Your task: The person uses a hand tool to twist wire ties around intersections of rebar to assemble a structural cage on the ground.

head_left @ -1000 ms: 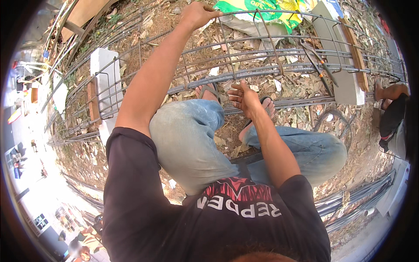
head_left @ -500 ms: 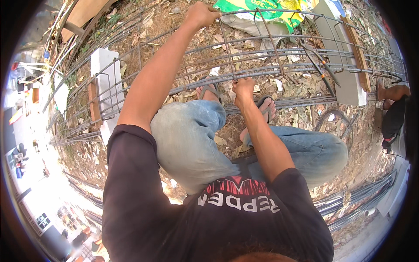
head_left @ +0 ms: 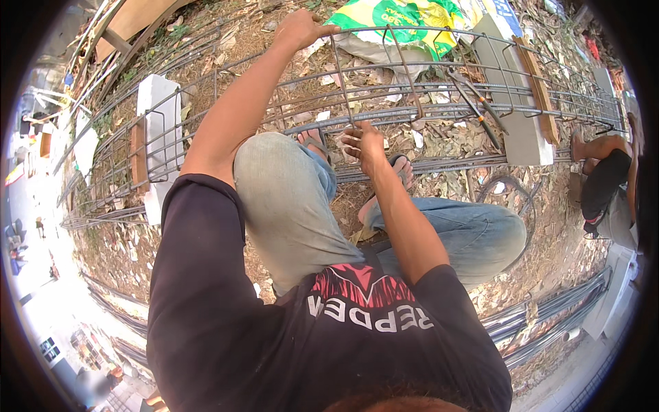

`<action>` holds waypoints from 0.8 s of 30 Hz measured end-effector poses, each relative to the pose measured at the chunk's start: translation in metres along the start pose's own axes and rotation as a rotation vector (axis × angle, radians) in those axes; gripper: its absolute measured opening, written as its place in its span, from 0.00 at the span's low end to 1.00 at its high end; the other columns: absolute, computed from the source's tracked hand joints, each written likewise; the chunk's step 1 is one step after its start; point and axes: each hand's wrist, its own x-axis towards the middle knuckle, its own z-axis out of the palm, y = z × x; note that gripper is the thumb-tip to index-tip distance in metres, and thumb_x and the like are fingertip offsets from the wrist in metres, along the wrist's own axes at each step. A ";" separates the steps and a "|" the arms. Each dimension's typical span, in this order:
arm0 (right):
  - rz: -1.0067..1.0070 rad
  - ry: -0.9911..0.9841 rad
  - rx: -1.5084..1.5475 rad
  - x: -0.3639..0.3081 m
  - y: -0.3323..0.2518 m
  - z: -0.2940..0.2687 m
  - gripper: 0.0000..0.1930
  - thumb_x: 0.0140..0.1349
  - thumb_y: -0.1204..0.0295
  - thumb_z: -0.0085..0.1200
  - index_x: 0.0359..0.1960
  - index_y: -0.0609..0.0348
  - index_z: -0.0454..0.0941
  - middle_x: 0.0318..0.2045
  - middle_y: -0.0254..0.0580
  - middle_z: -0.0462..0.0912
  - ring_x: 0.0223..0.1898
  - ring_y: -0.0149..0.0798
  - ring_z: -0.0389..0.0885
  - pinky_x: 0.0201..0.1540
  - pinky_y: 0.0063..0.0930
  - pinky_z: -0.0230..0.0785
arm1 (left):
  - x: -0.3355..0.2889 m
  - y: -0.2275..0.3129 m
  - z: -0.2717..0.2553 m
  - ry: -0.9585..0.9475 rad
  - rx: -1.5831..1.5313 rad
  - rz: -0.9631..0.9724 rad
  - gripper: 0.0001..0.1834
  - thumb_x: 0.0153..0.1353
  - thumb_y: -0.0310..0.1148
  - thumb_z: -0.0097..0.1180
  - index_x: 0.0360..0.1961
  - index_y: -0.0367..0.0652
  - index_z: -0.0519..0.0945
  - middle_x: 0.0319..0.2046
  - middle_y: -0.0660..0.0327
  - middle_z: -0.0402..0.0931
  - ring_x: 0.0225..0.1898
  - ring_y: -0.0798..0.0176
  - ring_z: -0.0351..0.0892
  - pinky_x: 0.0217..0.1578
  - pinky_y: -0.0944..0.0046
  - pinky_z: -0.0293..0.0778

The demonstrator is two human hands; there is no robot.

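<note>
On ribbed steel rebar cage [head_left: 425, 120] | left hand [head_left: 302, 29], right hand [head_left: 364, 143] apparently gripping bars

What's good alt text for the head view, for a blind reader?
Seen from above, a seated person grips a long rebar cage lying on leaf-strewn ground: left hand on the far top bar, right hand on a near bar. Grey blocks support the cage; another person's leg shows at right.

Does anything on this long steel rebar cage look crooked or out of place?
Yes. On the long steel rebar cage, one bent wire stirrup leans at an angle between the left hand and right hand, while the stirrups farther right stand evenly spaced.
</note>
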 end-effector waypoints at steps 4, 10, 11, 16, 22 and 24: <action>-0.197 -0.036 -0.421 -0.067 -0.030 -0.049 0.20 0.79 0.58 0.50 0.58 0.60 0.82 0.39 0.40 0.88 0.35 0.30 0.85 0.32 0.25 0.74 | -0.009 0.034 -0.091 -0.035 -0.157 0.035 0.31 0.63 0.64 0.63 0.45 0.45 0.92 0.39 0.51 0.90 0.38 0.51 0.89 0.45 0.54 0.82; -0.848 -0.236 -0.380 -0.176 -0.121 -0.053 0.28 0.83 0.49 0.42 0.70 0.56 0.75 0.50 0.40 0.86 0.49 0.30 0.82 0.42 0.23 0.75 | -0.094 0.157 -0.137 0.325 -0.321 0.550 0.29 0.69 0.58 0.56 0.41 0.40 0.89 0.36 0.50 0.89 0.40 0.49 0.89 0.44 0.49 0.82; -0.940 -0.227 -0.408 -0.192 -0.136 -0.049 0.31 0.83 0.48 0.37 0.74 0.59 0.70 0.55 0.46 0.83 0.52 0.36 0.82 0.46 0.30 0.75 | -0.123 0.177 -0.136 0.325 -0.373 0.632 0.27 0.70 0.56 0.55 0.39 0.40 0.88 0.34 0.49 0.88 0.39 0.46 0.88 0.42 0.46 0.81; -1.144 0.228 -0.653 -0.228 -0.172 -0.051 0.31 0.82 0.50 0.38 0.69 0.67 0.73 0.62 0.52 0.80 0.61 0.46 0.80 0.61 0.40 0.75 | -0.216 0.232 -0.117 0.206 -0.457 0.608 0.20 0.71 0.46 0.53 0.31 0.40 0.85 0.27 0.46 0.84 0.32 0.38 0.86 0.34 0.40 0.80; -1.035 -0.017 -0.501 -0.204 -0.155 -0.074 0.27 0.83 0.54 0.43 0.63 0.70 0.77 0.55 0.49 0.83 0.52 0.41 0.82 0.54 0.36 0.75 | -0.241 0.219 -0.078 0.148 -0.525 0.392 0.19 0.64 0.42 0.59 0.29 0.36 0.88 0.25 0.46 0.85 0.31 0.40 0.88 0.32 0.47 0.83; -1.060 -0.042 -0.475 -0.194 -0.151 -0.080 0.26 0.84 0.56 0.42 0.61 0.70 0.78 0.52 0.46 0.84 0.51 0.39 0.83 0.51 0.34 0.75 | -0.238 0.216 -0.074 0.100 -0.599 0.329 0.19 0.65 0.42 0.58 0.29 0.35 0.88 0.26 0.45 0.86 0.32 0.39 0.88 0.33 0.46 0.83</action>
